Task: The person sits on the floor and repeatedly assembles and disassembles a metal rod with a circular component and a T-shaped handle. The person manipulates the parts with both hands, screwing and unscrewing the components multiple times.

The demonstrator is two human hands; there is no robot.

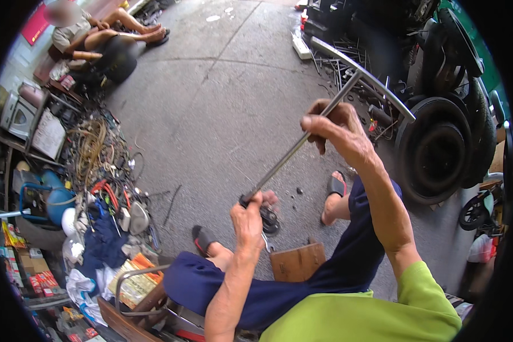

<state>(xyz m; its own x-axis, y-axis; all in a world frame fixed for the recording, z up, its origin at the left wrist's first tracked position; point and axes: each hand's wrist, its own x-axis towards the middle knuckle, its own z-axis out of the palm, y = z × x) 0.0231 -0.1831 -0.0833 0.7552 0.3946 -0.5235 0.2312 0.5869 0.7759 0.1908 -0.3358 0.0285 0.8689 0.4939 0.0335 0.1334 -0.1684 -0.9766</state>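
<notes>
A long metal T-shaped bar point(285, 157) slants across the middle, its crossbar point(386, 96) at the upper right. My right hand point(342, 128) has its thumb and fingers closed around the shaft below the crossbar. At the shaft's dark lower end, my left hand point(247, 219) is closed on it; some of its fingers are hidden. A silver spanner end point(267, 244) shows just beside the left wrist; I cannot tell whether it is held or lies on the floor. Black round parts point(271, 223) lie beyond the left hand, partly covered.
A small wooden board or stool point(296, 262) is between my feet. Tyres point(436, 149) and scrap metal rods point(339, 65) are piled at right. Tangled hoses and cables point(97, 145) heap along the left, near a blue tank point(57, 196). Another person point(77, 34) sits at the far left.
</notes>
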